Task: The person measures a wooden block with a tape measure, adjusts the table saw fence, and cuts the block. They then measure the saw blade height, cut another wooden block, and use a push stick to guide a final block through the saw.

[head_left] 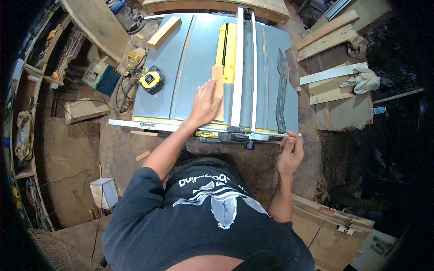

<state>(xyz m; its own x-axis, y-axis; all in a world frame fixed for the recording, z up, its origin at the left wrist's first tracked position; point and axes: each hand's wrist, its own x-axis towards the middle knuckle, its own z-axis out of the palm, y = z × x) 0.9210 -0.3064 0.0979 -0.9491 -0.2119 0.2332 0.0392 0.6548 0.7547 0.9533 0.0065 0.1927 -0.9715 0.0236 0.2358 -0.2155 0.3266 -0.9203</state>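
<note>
My left hand rests with fingers stretched out on a short wooden board. That board lies lengthwise on the grey top of a table saw, its far end overlapping the yellow throat plate. To its right runs the pale rip fence, with a narrow gap between. By the saw's front right corner, off the tabletop, my right hand has its fingers curled together. A small pale tip shows at those fingers, too small to name. Nearest to it on the saw is a black push stick.
A yellow-and-black tape measure and a wooden block lie on the saw's left side. Planks and a crumpled cloth are at right. Shelves line the left. Offcuts lie on the floor.
</note>
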